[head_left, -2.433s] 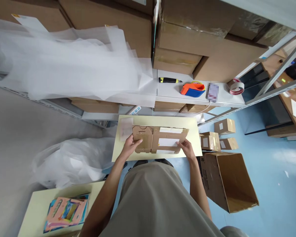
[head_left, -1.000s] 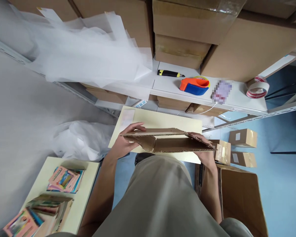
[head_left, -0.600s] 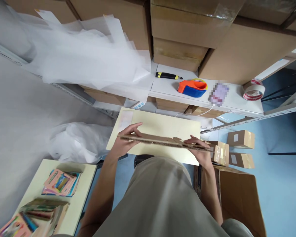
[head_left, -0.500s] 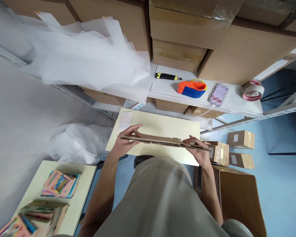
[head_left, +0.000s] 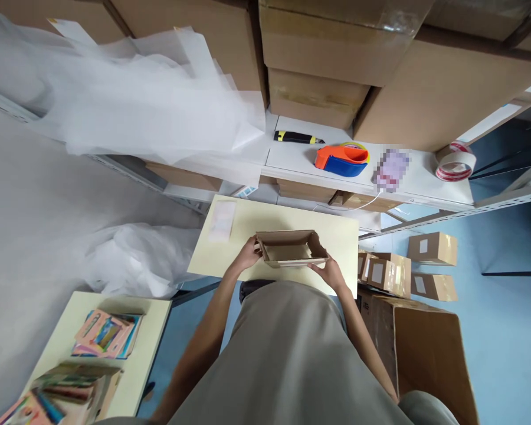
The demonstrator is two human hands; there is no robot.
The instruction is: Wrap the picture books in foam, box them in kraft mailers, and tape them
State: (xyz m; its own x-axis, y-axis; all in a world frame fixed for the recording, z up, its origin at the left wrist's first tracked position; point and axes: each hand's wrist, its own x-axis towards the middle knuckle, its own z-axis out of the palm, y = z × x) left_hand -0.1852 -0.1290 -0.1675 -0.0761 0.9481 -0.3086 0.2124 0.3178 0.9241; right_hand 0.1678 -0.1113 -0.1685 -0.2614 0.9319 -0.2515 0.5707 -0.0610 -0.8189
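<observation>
Between my hands is a small cardboard box (head_left: 287, 264), spread into a rectangular frame, and I look down through it to the pale yellow tabletop (head_left: 336, 236). My left hand (head_left: 249, 254) grips its left end, with some fingers hidden behind the cardboard. At the near right corner my right hand (head_left: 330, 273) holds the box, its thumb along the front edge. A white paper slip (head_left: 222, 221) lies on the tabletop left of the box.
A shelf ahead holds a utility knife (head_left: 298, 137), an orange and blue tape dispenser (head_left: 341, 160), a phone (head_left: 392, 169), a tape roll (head_left: 455, 164) and white packing sheets (head_left: 159, 100). Books (head_left: 108, 333) sit on a side table at left. A large open carton (head_left: 429, 354) stands at right.
The flat folded cardboard has opened into a box frame. My hands have come closer together, the left moving right and the right moving left.
</observation>
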